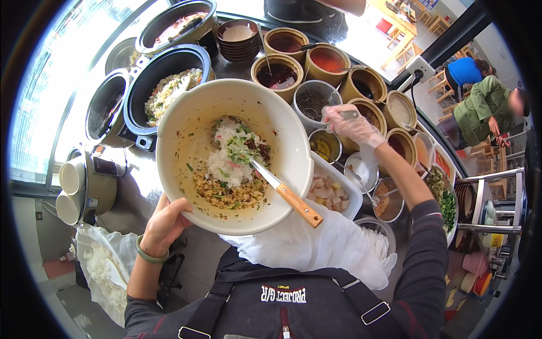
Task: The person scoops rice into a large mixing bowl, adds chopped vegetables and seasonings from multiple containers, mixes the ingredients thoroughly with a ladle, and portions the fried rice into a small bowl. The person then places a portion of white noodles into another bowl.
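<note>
My left hand (167, 222) grips the near left rim of a large white mixing bowl (296, 169), its thumb over the edge. Inside lie white rice (226, 169), browned rice mixture (220, 197), chopped greens (239, 148) and a dark sauce. A spatula with a wooden handle (298, 203) leans on the bowl's near right rim, its metal blade in the food. My right hand (351, 123), in a clear plastic glove, is closed around a metal spoon handle (349, 114) beside a clear tub of dark seasoning (313, 99). The spoon's lower end is hard to make out.
Several brown sauce crocks (279, 82) stand beyond the bowl. Rice fills an open cooker (169, 95) at left, near stacked brown bowls (238, 40). A tray of pale cubes (330, 190) and a white cloth (305, 241) lie nearby. Cloth-lined rice (101, 271) sits lower left. People (482, 110) are beyond the counter.
</note>
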The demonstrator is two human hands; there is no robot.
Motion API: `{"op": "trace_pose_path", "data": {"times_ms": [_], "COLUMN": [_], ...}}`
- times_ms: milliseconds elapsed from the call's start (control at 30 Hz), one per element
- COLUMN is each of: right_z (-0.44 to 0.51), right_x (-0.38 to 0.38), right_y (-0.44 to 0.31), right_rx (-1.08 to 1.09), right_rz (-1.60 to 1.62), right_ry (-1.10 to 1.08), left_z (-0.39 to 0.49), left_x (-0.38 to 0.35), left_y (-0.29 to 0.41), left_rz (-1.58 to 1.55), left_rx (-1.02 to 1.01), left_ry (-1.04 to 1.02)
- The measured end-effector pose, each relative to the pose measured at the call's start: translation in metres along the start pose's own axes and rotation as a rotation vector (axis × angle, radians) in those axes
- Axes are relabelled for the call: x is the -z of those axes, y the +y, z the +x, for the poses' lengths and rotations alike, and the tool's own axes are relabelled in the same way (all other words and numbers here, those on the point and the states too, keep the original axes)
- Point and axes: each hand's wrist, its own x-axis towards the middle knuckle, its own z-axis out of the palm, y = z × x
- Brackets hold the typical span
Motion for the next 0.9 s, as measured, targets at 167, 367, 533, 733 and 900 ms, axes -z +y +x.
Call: {"op": "trace_pose_path", "data": {"times_ms": [167,367,533,733,900], "right_z": [-0.010,-0.034,-0.056,-0.094,-0.100], "right_x": [-0.002,-0.012,-0.011,-0.065,-0.111], "right_y": [0.031,0.041,-0.010,-0.095,-0.111], "right_rx": [-0.237,-0.206,-0.104,0.091,0.071], "right_rz": [0.505,0.671,0.655,0.564,0.382], "right_ry": [0.361,0.552,0.611,0.503,0.309], "left_z": [0.002,0.002,0.003,0.008,0.012], "left_x": [0.000,0.003,0.007,0.018,0.026], "left_y": [0.003,0.001,0.002,0.001,0.001], "left_rz": [0.024,0.033,0.036,0.031,0.017], "left_rx": [-0.022,-0.032,-0.028,-0.034,-0.020], "left_ry": [-0.029,-0.065,-0.125,-0.200,-0.237]}}
